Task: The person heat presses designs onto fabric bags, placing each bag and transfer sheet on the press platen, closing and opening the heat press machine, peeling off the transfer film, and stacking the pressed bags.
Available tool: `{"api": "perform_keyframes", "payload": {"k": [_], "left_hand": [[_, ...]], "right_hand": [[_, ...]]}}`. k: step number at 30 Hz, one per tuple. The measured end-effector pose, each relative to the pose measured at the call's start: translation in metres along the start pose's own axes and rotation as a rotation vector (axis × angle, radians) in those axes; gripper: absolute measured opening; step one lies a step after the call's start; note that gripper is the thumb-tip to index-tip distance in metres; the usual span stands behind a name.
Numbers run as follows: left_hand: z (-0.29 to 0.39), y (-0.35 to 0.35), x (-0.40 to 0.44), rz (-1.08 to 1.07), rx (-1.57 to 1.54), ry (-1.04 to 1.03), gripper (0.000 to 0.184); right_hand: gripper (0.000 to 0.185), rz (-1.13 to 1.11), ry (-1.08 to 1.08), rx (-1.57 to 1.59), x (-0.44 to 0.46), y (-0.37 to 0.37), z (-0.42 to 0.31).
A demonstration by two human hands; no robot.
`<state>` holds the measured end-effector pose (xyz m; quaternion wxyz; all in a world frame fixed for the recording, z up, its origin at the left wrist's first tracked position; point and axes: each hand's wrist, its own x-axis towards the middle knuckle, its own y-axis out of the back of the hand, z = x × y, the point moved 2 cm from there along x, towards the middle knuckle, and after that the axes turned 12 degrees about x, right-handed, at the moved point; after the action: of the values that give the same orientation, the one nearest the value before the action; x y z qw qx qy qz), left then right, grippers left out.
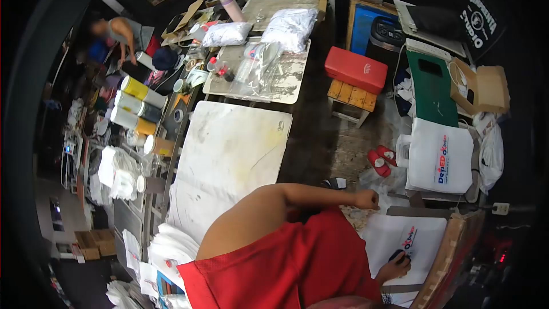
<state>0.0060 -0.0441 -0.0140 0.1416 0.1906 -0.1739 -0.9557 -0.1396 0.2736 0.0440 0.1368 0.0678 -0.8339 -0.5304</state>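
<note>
Roughly between four and five o'clock lies a flat white sheet (382, 230) with red and blue lettering, backed by a grey board (417, 211). The right hand (394, 269) grips a small dark object (397, 256) upon it; the left hand (366, 199), at four o'clock, is curled, and I cannot tell whether it holds anything. At three o'clock, another printed sheet (426, 149) lies flat. Toward half past two, an open cardboard box (493, 88) contains a white cable. Between one and two, a closed red case (355, 70) rests on a wooden stool (350, 94). At twelve, a clear bag (291, 27) of white stuff sits on a table (297, 83). The right hand's object partly hides the lettering; a co-worker (123, 31) at ten is blurred.
</note>
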Motion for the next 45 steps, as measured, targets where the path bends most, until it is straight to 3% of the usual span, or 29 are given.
{"api": "perform_keyframes", "payload": {"k": [2,4,10,12,14,19,21,23,25,28,29,31,34,35,39,41,42,43,44,45], "left_hand": [[-0.004,-0.003,-0.003,0.023,0.018,0.022,0.032],[0.006,-0.010,-0.004,0.017,0.069,0.003,0.032],[0.049,-0.030,0.014,-0.048,0.217,-0.196,0.034],[0.054,-0.036,0.019,-0.049,0.213,-0.251,0.033],[0.046,-0.031,0.024,-0.046,0.183,-0.260,0.033],[0.017,0.020,0.018,0.000,0.148,-0.103,0.033],[0.000,0.025,0.011,0.077,0.100,-0.069,0.032],[-0.012,0.032,0.002,0.182,0.069,-0.018,0.032],[-0.025,0.029,-0.003,0.229,0.082,-0.080,0.034],[0.001,0.016,-0.009,0.064,0.146,0.026,0.028],[0.009,0.006,-0.007,0.004,0.205,-0.053,0.029],[0.025,-0.013,-0.006,-0.057,0.260,-0.130,0.030],[0.054,-0.056,-0.003,-0.245,0.373,-0.388,0.031],[0.058,-0.067,-0.003,-0.288,0.415,-0.469,0.031],[0.083,-0.069,-0.027,-0.471,0.291,-0.400,0.032],[0.075,-0.071,-0.023,-0.493,0.357,-0.426,0.031],[0.070,-0.069,-0.021,-0.494,0.368,-0.430,0.031],[0.064,-0.072,-0.022,-0.502,0.372,-0.431,0.031],[0.065,-0.066,-0.022,-0.459,0.386,-0.448,0.031],[0.061,-0.066,-0.022,-0.444,0.388,-0.473,0.031]], "right_hand": [[0.029,0.029,0.282,0.022,0.017,-0.034,-0.016],[0.028,0.091,0.365,-0.049,0.032,-0.048,-0.069],[0.030,0.076,0.335,0.096,0.078,-0.060,-0.137],[0.032,-0.066,0.321,0.103,0.071,-0.048,-0.125],[0.036,0.066,0.450,0.082,0.048,-0.053,-0.060],[0.039,0.057,0.201,-0.005,-0.037,0.019,0.047],[0.040,0.056,0.176,-0.062,-0.042,0.017,0.053],[0.043,-0.001,-0.005,-0.036,-0.031,0.005,0.035],[0.045,0.029,0.134,-0.145,-0.018,-0.024,0.021],[0.042,0.112,0.434,-0.017,0.021,-0.068,-0.013],[0.041,0.149,0.482,0.008,0.031,-0.071,-0.057],[0.039,-0.014,0.334,0.027,0.060,-0.069,-0.113],[0.036,-0.042,0.293,0.091,0.076,-0.074,-0.119],[0.036,-0.025,0.280,0.101,0.074,-0.076,-0.118],[0.033,0.046,0.289,0.121,0.025,-0.061,-0.070],[0.033,-0.057,0.266,0.053,0.016,-0.047,-0.065],[0.034,0.054,0.334,0.000,0.023,-0.049,-0.066],[0.033,0.014,0.204,-0.027,0.041,-0.050,-0.063],[0.036,0.096,0.232,-0.064,0.070,-0.064,-0.042],[0.039,0.120,0.396,-0.171,0.101,-0.086,-0.012]]}}
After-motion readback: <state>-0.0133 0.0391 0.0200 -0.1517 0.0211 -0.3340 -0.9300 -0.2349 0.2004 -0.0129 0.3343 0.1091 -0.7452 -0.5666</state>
